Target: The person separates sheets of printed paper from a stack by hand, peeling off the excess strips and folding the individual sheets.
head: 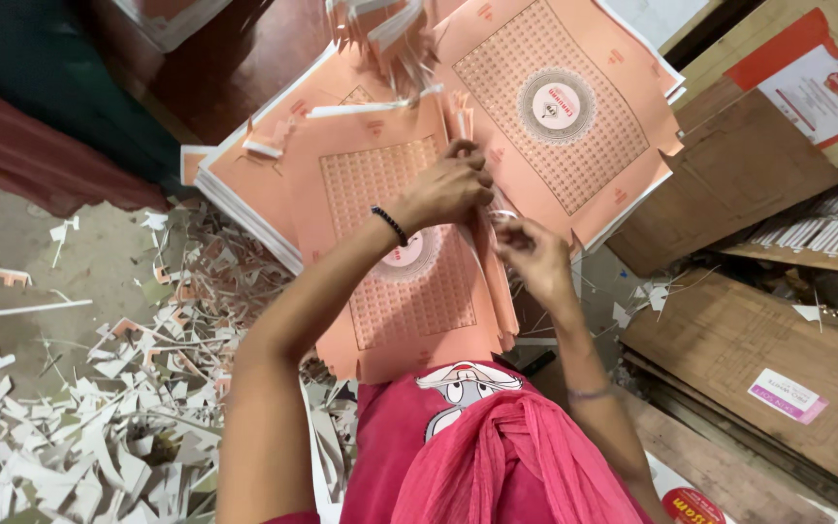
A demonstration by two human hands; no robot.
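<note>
**Trimming waste off a peach sheet**

Far left: scraps (99, 417) of pale offcut heaped over the floor. Next to them, a stack (244, 194) of peach printed card, fanned at the corners.

At the centre, over the top sheet (409, 291), which lies draped from the stack toward the lap: left hand (448, 189) knuckles up, fingers curled shut and pinching the sheet's far right edge, wrist bent slightly down, forearm reaching up and across from the lower left (bead band (390, 225) at the wrist). Just beside it, nearly touching, right hand (535, 254) palm turned inward, fingertips closed on what looks like a thin pale strip (501, 215) at the same edge, elbow tucked low on the right.

Judged from this grip: mid-step in stripping the border waste away from the printed blank, one hand bracing, the other peeling. Calls for a firm hold close to the tear line and a pull along the edge rather than across it, lest the blank itself rip.

Further right: a second pile (564, 107) of the same card, then brown cardboard (739, 340) lying flat and stacked.
</note>
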